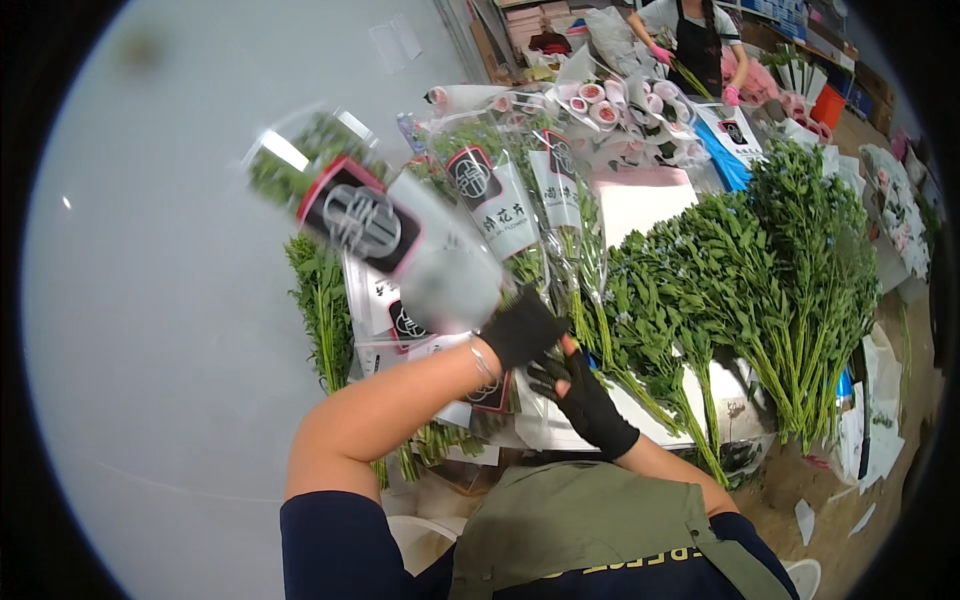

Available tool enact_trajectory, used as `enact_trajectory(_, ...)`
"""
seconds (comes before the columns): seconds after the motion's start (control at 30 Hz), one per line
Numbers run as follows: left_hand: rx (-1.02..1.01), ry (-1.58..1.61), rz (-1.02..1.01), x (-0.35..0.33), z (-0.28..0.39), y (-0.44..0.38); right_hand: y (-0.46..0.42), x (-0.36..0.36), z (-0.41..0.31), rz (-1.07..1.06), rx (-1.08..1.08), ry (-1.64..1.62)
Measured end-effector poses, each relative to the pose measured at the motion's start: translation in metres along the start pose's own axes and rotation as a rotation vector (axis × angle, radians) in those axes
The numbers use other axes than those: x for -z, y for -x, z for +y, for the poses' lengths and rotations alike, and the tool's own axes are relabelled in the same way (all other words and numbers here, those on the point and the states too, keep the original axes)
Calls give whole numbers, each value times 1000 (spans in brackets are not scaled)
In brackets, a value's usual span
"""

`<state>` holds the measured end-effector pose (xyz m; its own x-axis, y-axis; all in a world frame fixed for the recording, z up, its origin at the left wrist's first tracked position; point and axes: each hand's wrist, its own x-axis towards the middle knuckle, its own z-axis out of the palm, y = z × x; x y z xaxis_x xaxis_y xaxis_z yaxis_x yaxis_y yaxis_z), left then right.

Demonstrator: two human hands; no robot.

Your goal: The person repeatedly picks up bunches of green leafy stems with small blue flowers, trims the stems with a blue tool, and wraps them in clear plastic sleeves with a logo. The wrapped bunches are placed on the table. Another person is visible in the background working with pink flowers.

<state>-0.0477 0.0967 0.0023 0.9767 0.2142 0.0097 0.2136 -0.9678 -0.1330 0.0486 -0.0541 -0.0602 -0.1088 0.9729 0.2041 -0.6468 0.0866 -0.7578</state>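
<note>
My left hand (pixel 525 328), in a black fingerless glove, is at the lower end of a sleeved bouquet (pixel 322 180) of green stems, which is blurred and slants up to the left. My right hand (pixel 589 397), gloved alike, is just below and to the right, its fingertips close to my left hand. Whether either hand is closed round the stems is hidden or blurred. Beyond my hands lie wrapped bouquets (pixel 491 199) in clear printed sleeves. Loose leafy stems with small blue flowers (pixel 675 262) spread over the right side of the table.
Printed sleeves (pixel 375 304) lie at the left beside a green bunch (pixel 319 307). Pink roses in wrap (pixel 600 101) are at the back. A co-worker (pixel 694 52) in pink gloves stands there holding stems. A wall (pixel 165 300) borders the left; a white bucket (pixel 420 544) is below.
</note>
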Motion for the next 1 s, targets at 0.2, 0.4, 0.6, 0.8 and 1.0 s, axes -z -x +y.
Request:
enact_trajectory(0.2, 304, -99, 534, 4, -101, 70, -30, 40, -35, 67, 124, 204)
enact_trajectory(0.4, 833, -56, 338, -129, -6, 164, 56, 259, -67, 918, 269, 1570)
enact_trajectory(0.6, 839, 139, 41, -157, 93, 152, 77, 302, -115, 1016, -531, 2113)
enact_trajectory(0.8, 819, 250, 3, -166, 134, 115, 52, 276, -85, 970, -262, 2275)
enact_trajectory(1.0, 869, 294, -40, -165, 147, 102, 47, 239, 19, 619, -262, 1711)
